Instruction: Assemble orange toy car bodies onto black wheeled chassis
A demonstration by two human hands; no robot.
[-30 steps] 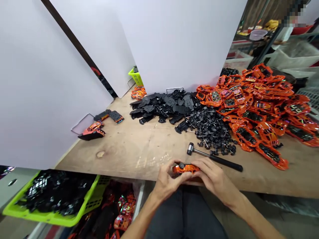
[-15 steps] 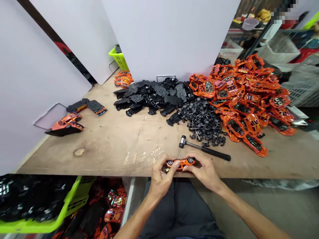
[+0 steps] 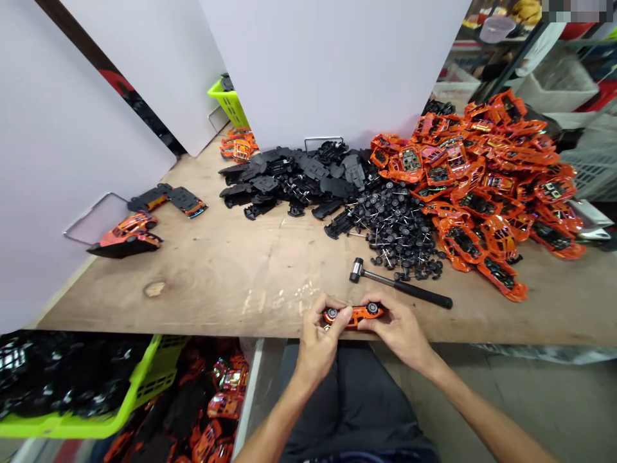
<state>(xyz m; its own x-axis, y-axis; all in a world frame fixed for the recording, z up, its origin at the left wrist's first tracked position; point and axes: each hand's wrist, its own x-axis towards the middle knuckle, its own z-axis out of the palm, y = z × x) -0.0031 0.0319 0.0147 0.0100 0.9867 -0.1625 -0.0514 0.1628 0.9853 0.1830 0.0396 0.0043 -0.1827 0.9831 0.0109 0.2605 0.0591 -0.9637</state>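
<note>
An orange toy car with black wheels lies on its side at the near edge of the wooden bench. My left hand pinches its left end and my right hand grips its right end, fingers curled round it. A small black hammer lies just beyond my hands. Behind it spread a heap of black wheel axles, a pile of black chassis plates and a large pile of orange car bodies.
White partition boards stand at the back and left. An orange car and loose parts lie at the bench's left. A green basket of black parts and a bin of orange cars sit below left.
The car in my hands turned from top-up to lying on its side, wheels facing me. The view swung left and then tilted slightly; both hands stay at the bench edge.
</note>
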